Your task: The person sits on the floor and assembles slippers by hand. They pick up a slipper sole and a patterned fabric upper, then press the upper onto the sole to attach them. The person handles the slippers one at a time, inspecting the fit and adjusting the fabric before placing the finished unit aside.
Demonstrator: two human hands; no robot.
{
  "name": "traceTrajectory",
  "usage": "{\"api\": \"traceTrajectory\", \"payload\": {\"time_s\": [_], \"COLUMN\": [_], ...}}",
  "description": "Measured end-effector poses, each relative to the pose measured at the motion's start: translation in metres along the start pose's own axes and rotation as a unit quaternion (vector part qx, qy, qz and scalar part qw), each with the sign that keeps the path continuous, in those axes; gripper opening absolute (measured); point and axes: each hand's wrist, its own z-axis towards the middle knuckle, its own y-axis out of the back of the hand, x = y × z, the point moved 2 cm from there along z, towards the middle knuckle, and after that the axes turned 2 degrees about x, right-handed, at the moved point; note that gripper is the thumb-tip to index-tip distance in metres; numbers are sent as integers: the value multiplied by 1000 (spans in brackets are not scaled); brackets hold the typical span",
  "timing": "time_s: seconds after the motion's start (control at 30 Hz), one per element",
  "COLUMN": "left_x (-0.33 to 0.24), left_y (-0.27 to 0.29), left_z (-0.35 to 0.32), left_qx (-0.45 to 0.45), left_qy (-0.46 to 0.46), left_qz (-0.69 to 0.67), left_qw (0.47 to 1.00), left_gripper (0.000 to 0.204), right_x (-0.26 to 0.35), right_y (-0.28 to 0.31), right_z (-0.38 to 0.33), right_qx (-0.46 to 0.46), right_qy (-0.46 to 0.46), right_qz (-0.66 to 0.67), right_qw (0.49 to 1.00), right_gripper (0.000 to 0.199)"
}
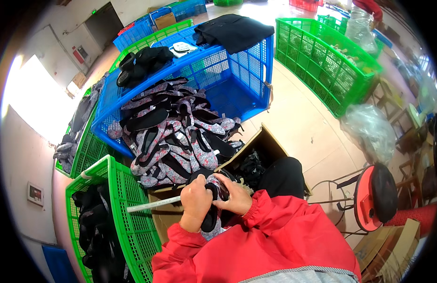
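Observation:
In front of my red sleeves, both hands are on a grey and pink patterned fabric shoe (210,234) with a dark lining. My left hand (195,198) is closed on its left side, and my right hand (233,195) grips it from the right, thumb pointing toward the left hand. A pale rod (152,204) sticks out leftward beside my left hand; whether that hand also holds it I cannot tell. Just beyond lies a big heap of similar patterned shoes (199,148), spilling from a tipped blue crate (246,89).
Close by stands a cardboard box (275,141) with dark items inside. A green crate (133,221) of black shoes is at the left. On the blue crate lie black cloth (235,30) and dark shoes (133,68). To the right are a red and black stool (376,198) and a green crate (317,61).

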Motion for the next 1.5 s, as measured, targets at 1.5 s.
{"api": "traceTrajectory", "payload": {"time_s": [1.5], "left_x": [-13], "left_y": [-64], "left_z": [20], "left_qx": [-101], "left_qy": [-146], "left_qz": [-105], "left_qw": [978], "left_gripper": [46], "right_x": [-76], "right_y": [24], "right_z": [20], "right_qx": [-122], "right_qy": [-7], "right_qz": [-52], "right_qw": [991], "right_gripper": [44]}}
